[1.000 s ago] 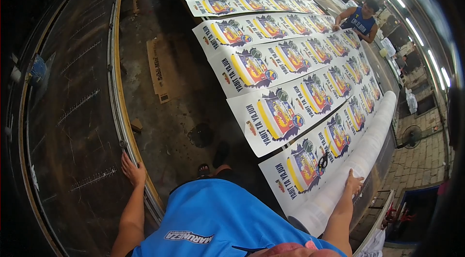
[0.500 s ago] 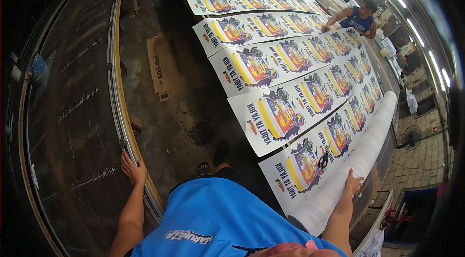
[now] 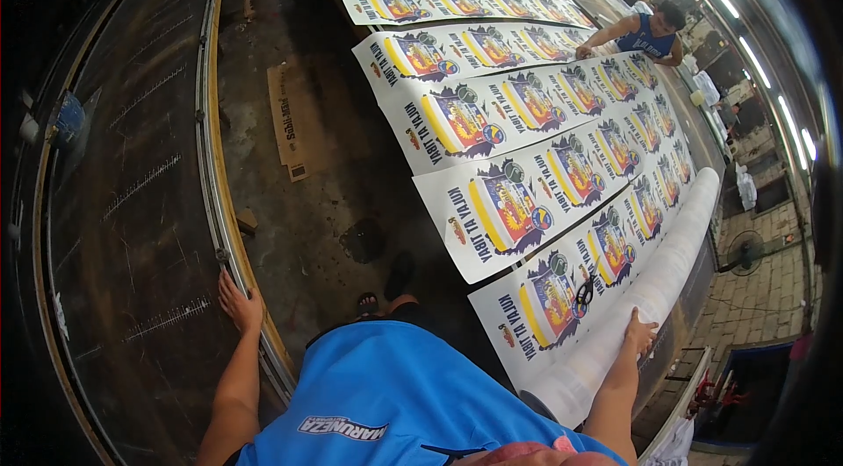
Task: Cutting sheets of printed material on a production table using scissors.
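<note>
My left hand (image 3: 240, 303) lies flat on the edge rail of the dark table at left, fingers stretched out and holding nothing. On the right, my right hand (image 3: 642, 333) rests spread against the near part of a long white roll (image 3: 660, 281), its fingers over the roll's right side. Beside the roll, a pair of black-handled scissors (image 3: 584, 293) lies on a printed white sheet (image 3: 509, 332). Colourful repeated prints cover this sheet and the overlapping printed sheets (image 3: 439, 194) beyond it.
A co-worker (image 3: 654, 31) in a blue sleeveless top leans over the far side of the printed sheets. Flattened cardboard (image 3: 285, 119) lies on the floor between the tables. The left table (image 3: 132, 246) has a metal rail along its edge. A fan (image 3: 746, 248) stands at right.
The co-worker's head and hand have shifted slightly, and the sheet edge near that hand has moved a little. My hands and the roll stay nearly where they were.
</note>
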`<action>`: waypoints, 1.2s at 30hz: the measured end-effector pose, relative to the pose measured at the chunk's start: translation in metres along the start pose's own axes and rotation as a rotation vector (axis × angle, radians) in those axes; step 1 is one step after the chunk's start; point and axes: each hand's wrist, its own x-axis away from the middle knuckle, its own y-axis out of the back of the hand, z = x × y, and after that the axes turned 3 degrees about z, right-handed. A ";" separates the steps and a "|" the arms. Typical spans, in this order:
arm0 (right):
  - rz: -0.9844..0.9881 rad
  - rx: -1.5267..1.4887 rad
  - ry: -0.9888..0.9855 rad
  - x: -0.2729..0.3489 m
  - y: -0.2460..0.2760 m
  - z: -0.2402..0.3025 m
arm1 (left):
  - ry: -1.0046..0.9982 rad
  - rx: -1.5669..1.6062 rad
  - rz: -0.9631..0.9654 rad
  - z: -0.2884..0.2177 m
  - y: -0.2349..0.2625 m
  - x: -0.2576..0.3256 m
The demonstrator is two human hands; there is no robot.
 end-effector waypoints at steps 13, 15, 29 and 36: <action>-0.006 0.011 0.000 0.002 0.006 0.009 | 0.000 -0.006 0.016 -0.006 0.002 -0.013; -0.009 0.013 -0.009 0.006 0.012 0.011 | -0.007 -0.003 0.017 -0.008 0.007 -0.027; -0.001 0.014 -0.015 0.012 0.015 0.015 | -0.023 0.019 -0.005 -0.009 0.000 -0.034; -0.003 0.026 -0.013 0.009 0.012 0.014 | -0.018 0.021 -0.008 -0.008 0.001 -0.033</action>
